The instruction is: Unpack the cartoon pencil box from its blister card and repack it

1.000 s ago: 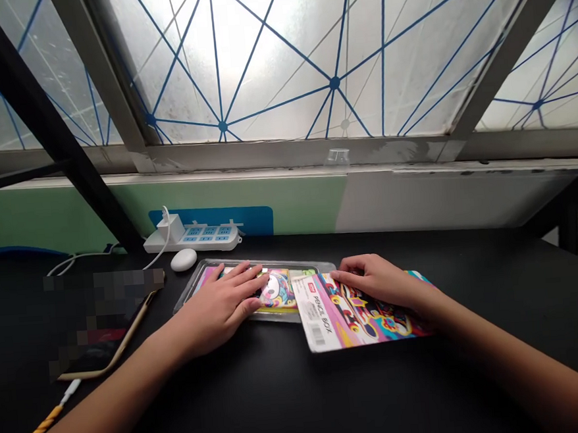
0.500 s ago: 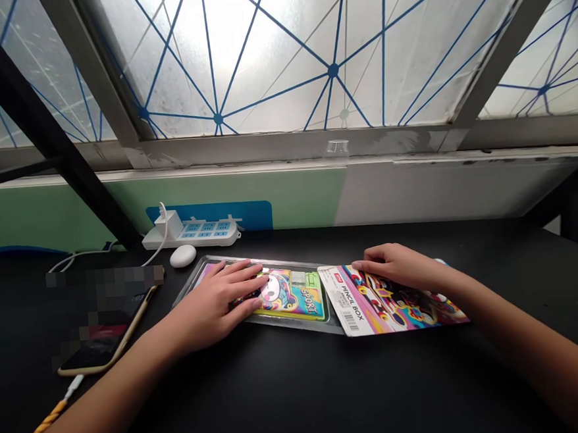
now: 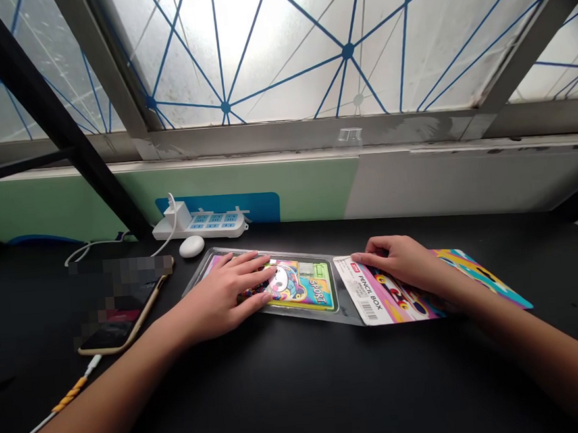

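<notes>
A colourful pencil box (image 3: 303, 284) lies in a clear plastic pack (image 3: 342, 308) on the black desk (image 3: 291, 388). My left hand (image 3: 225, 297) rests flat on the left part of the box, fingers stretched out. To the right lies the colourful card sleeve (image 3: 471, 276) marked "PENCIL BOX", its white end just past the pack's right edge. My right hand (image 3: 404, 261) lies on the sleeve's near-left corner, fingers curled and pressing on its top edge.
A phone (image 3: 122, 314) on a cable lies at the left. A white power strip (image 3: 200, 226) with a plugged charger and a white oval case (image 3: 191, 246) sit at the back by the wall. A window frame runs above.
My right hand has slid the card sleeve to the right, off the pencil box, uncovering the box's right half. My left hand has stayed flat on the box.
</notes>
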